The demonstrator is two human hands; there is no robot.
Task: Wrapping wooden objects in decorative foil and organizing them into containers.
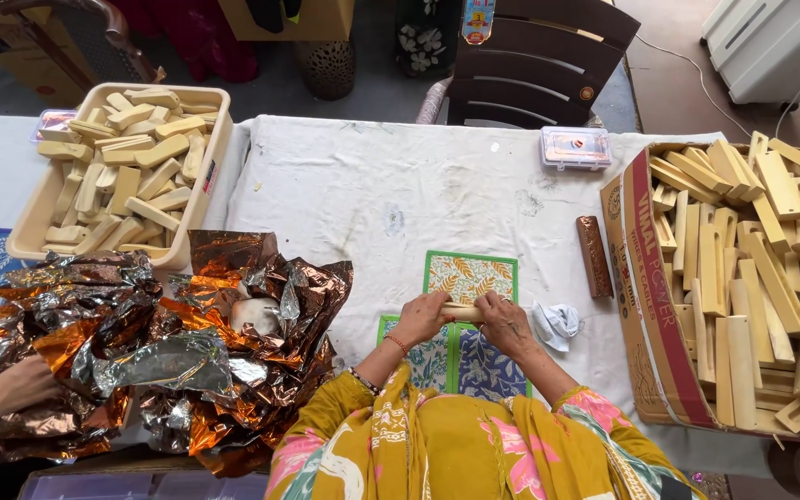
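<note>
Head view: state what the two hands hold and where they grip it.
A pale wooden stick, held level between both hands: left hand on its left end, right hand on its right end.

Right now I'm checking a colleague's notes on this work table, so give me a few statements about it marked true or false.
1. Both hands, left hand and right hand, hold one pale wooden stick. True.
2. The cardboard box of wooden sticks is at the person's left. False: it is at the right.
3. A foil-wrapped stick lies on the white cloth. True.
4. The crumpled foil is blue. False: it is copper and silver.
5. The beige tray is empty. False: it holds pale sticks.
</note>
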